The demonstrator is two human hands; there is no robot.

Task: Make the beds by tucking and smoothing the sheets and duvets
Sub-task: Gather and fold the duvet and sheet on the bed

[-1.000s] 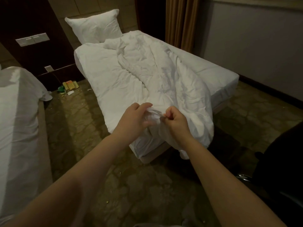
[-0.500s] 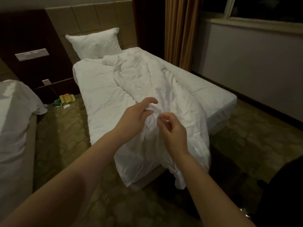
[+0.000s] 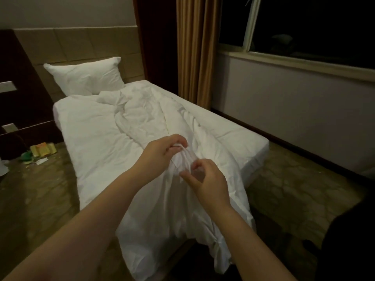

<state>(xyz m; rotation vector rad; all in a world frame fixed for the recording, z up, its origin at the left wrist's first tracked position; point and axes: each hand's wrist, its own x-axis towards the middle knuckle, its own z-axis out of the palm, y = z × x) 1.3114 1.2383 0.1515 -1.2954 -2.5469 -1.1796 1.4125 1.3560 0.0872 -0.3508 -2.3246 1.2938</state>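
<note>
Left hand [image 3: 160,153] grips bunched duvet [image 3: 142,118] just beside right hand [image 3: 209,181].

One wide-angle camera on the head stands at the foot of the bed [image 3: 233,134], looking forward and down along it toward the pillow [image 3: 85,76]; left hand [image 3: 160,153] and right hand [image 3: 207,179] at the duvet [image 3: 142,110] are nearest, window [image 3: 314,23] far right
</note>
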